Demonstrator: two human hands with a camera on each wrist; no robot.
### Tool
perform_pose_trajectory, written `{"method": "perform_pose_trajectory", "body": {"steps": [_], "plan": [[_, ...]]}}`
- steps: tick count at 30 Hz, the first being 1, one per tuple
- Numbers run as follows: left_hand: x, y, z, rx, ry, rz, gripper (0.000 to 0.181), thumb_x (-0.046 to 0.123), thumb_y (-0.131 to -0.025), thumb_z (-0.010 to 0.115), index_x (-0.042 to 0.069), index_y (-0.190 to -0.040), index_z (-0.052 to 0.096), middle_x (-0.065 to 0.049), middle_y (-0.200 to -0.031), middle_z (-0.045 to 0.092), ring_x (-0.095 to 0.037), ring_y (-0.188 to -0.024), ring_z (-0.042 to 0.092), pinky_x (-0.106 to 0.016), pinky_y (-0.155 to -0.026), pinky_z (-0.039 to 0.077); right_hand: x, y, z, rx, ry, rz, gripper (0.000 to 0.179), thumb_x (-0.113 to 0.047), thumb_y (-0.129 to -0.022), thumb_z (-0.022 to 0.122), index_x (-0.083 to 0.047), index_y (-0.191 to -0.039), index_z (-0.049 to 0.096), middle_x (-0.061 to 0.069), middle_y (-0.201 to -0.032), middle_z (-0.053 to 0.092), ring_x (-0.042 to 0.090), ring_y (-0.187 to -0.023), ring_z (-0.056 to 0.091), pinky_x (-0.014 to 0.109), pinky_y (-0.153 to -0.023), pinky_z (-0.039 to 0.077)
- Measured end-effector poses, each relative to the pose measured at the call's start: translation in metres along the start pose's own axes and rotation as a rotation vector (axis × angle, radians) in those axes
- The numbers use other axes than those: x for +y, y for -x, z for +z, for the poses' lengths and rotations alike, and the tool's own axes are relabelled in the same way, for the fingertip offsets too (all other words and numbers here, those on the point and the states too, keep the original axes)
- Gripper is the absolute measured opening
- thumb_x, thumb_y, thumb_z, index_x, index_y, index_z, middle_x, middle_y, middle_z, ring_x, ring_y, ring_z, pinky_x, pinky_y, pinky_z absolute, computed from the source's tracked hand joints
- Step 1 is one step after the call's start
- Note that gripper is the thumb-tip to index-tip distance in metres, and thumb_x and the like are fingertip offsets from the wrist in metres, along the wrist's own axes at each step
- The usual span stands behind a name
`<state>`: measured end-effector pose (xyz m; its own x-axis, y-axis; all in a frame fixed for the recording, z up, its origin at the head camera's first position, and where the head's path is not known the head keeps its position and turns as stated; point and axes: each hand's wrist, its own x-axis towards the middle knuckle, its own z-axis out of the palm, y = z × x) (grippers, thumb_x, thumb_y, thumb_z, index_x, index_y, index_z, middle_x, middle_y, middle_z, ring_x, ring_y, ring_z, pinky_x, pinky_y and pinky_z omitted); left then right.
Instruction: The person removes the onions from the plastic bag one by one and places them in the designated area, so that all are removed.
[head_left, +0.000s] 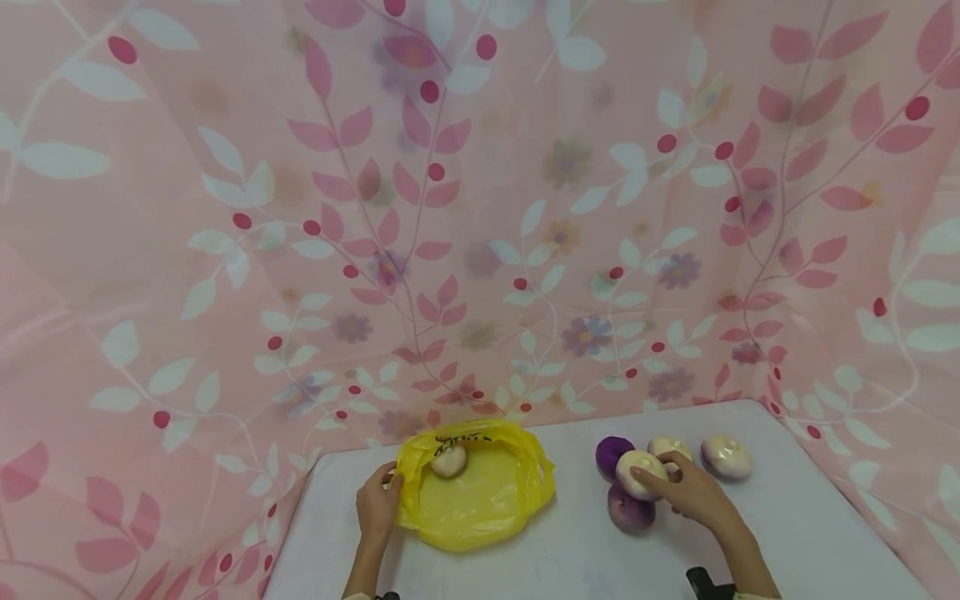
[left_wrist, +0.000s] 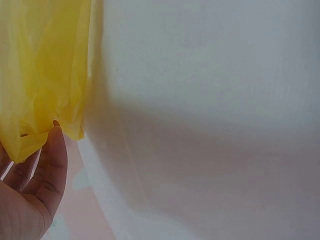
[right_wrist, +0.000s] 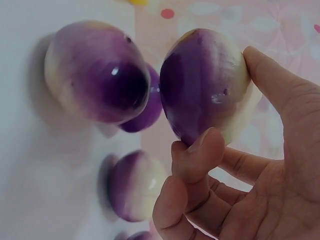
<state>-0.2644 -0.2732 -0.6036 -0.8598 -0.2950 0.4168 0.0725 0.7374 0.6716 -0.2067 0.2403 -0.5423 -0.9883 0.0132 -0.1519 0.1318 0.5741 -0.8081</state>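
My left hand [head_left: 377, 507] pinches the left edge of a yellow plastic bag [head_left: 468, 537], which lies with its mouth spread wide. Inside, near the back left of the bag, sits one pale turnip [head_left: 450, 461]. To the right, my right hand [head_left: 697, 493] holds a glossy purple-and-cream turnip [right_wrist: 205, 87] between thumb and fingers, raised above the others. Around it on the table are a deep purple one [head_left: 611, 454], a mauve turnip [head_left: 632, 510] and a cream one [head_left: 667, 448] partly hidden behind the right hand.
Another pale turnip [head_left: 726, 457] lies farther right on the white-covered table [head_left: 570, 558]. A pink curtain [head_left: 480, 250] with leaf and flower prints hangs behind the table and along its sides. Black wrist gear [head_left: 708, 583] shows by the right forearm.
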Motion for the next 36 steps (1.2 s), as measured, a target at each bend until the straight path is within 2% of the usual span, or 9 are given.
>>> {"method": "perform_pose_trajectory", "body": {"steps": [11, 15, 23, 36], "plan": [[-0.004, -0.001, 0.001, -0.001, 0.005, -0.011, 0.024, 0.003, -0.086, 0.072, 0.001, -0.11, 0.073, -0.017, -0.091, 0.073, -0.036, -0.081, 0.068, -0.053, -0.072, 0.053, 0.022, 0.003, -0.011, -0.004, -0.008, 0.048, 0.076, -0.055, -0.09, 0.062, 0.003, -0.134, 0.044, 0.011, -0.092, 0.062, 0.024, -0.067, 0.059, 0.035, -0.056, 0.046], [-0.004, -0.001, 0.002, 0.003, 0.007, -0.005, 0.024, 0.003, -0.086, 0.072, 0.0, -0.11, 0.073, -0.017, -0.091, 0.073, -0.036, -0.081, 0.068, -0.052, -0.071, 0.053, 0.027, 0.005, -0.013, 0.011, -0.01, 0.079, 0.076, -0.056, -0.089, 0.063, 0.003, -0.134, 0.045, 0.01, -0.088, 0.063, 0.024, -0.064, 0.059, 0.035, -0.054, 0.047], [-0.005, -0.001, 0.001, -0.015, 0.007, -0.026, 0.024, 0.005, -0.088, 0.071, 0.001, -0.111, 0.072, -0.017, -0.093, 0.073, -0.035, -0.083, 0.068, -0.052, -0.074, 0.053, 0.036, 0.01, -0.02, 0.008, 0.002, 0.115, 0.085, -0.058, -0.091, 0.059, 0.007, -0.141, 0.038, 0.012, -0.093, 0.065, 0.025, -0.069, 0.061, 0.036, -0.057, 0.049], [-0.002, -0.001, 0.0, -0.014, 0.007, -0.059, 0.023, 0.005, -0.088, 0.071, 0.001, -0.111, 0.073, -0.017, -0.092, 0.073, -0.036, -0.084, 0.068, -0.052, -0.075, 0.052, 0.055, 0.01, -0.017, 0.009, 0.018, 0.172, 0.084, -0.062, -0.091, 0.056, 0.01, -0.132, 0.042, 0.009, -0.077, 0.062, 0.022, -0.064, 0.058, 0.036, -0.055, 0.049]]}}
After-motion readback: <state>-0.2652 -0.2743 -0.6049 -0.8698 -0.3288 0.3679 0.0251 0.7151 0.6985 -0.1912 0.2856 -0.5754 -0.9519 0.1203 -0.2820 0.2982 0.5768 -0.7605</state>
